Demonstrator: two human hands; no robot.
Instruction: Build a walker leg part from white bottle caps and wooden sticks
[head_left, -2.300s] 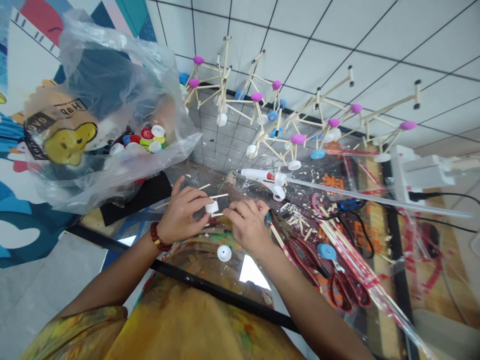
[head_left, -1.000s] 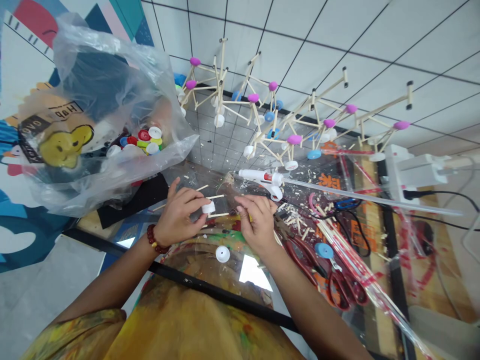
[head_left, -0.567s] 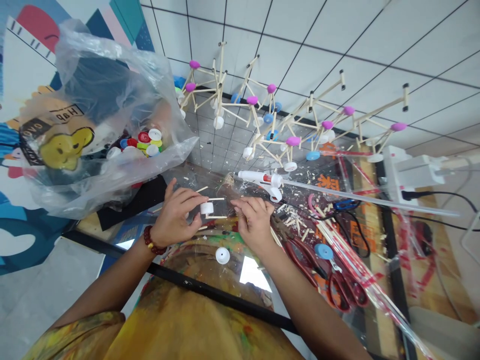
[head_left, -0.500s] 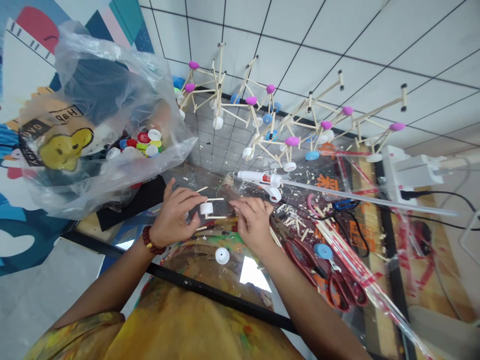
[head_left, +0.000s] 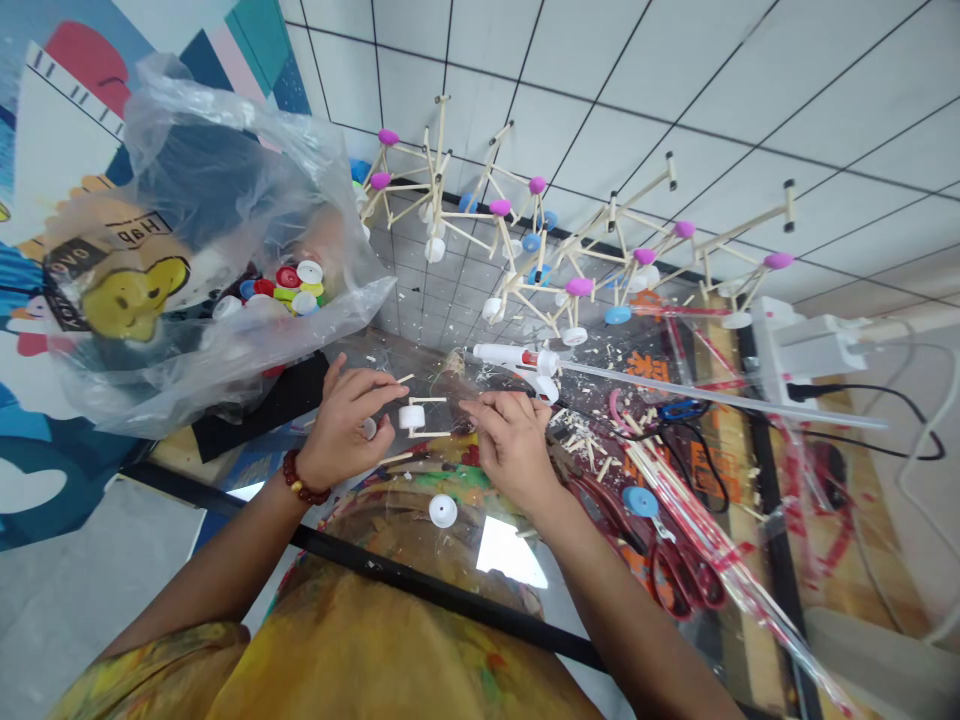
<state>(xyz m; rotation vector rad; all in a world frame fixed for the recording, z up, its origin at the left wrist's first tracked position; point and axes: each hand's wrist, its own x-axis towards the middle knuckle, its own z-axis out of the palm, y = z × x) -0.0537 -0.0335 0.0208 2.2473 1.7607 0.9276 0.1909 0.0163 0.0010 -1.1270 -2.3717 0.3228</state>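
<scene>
A small white bottle-cap piece [head_left: 411,417] stands on the glass tabletop with two short wooden sticks [head_left: 430,435] reaching right from it. My left hand [head_left: 346,425] is just left of it, thumb and fingers apart, not gripping it. Partly behind the left fingers shows another white cap [head_left: 369,428]. To the right of the sticks is my right hand [head_left: 516,445], its fingers curled and pinched together; what they hold, if anything, is too small to see. A loose white cap [head_left: 443,511] lies nearer my body. Beyond the hands rests a white glue gun [head_left: 517,358] with a long glue stick.
Stick-and-cap models [head_left: 525,240] line the back by the tiled wall. At left sits a clear plastic bag [head_left: 247,350] with coloured caps. Pliers [head_left: 607,510], scissors [head_left: 679,580], bundled sticks [head_left: 690,510], wood scraps and a black cable [head_left: 705,450] lie at right.
My left fingers have drawn slightly back from the white cap piece, leaving a gap. The right hand stays pinched in nearly the same place. The view has shifted a little.
</scene>
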